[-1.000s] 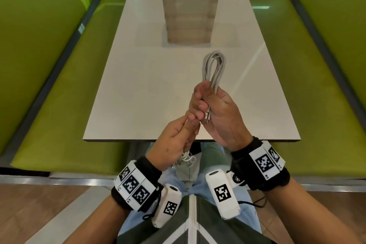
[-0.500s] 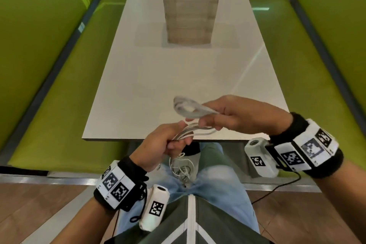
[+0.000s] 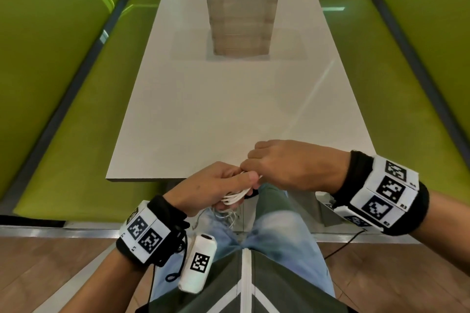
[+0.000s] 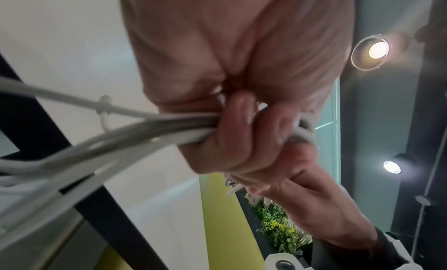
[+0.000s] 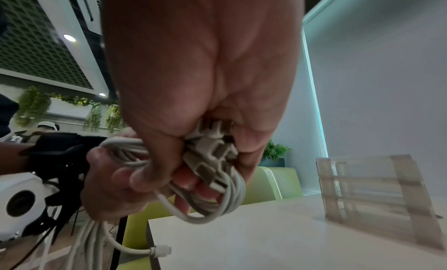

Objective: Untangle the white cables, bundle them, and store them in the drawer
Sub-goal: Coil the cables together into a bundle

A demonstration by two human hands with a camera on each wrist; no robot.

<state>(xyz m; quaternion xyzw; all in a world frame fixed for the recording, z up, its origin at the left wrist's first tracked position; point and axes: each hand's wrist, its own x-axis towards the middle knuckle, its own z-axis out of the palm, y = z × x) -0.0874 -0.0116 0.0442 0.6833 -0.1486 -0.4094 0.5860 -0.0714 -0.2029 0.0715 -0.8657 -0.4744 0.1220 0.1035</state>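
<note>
A bundle of white cables [image 3: 234, 197] is held between both hands just off the near edge of the white table [image 3: 229, 109]. My left hand [image 3: 236, 183] grips the gathered strands [image 4: 145, 129], whose loose ends hang toward my lap. My right hand [image 3: 254, 162] comes in from the right, knuckles up, touching the left. Its fingers curl round a coil with several plug ends [image 5: 212, 159]. One plug [image 5: 160, 250] dangles below. A translucent drawer unit [image 3: 241, 12] stands far down the table, its drawers closed.
Green bench seats [image 3: 76, 134] run along both sides of the table. My legs and the wooden floor lie below the hands. The drawer unit [image 5: 375, 194] stands about an arm's length beyond the hands on the tabletop [image 5: 266, 245].
The right hand lowered the upright cable loop, swung it round and closed in against the left hand. The bundle now sits low at the table edge, mostly hidden in both hands.
</note>
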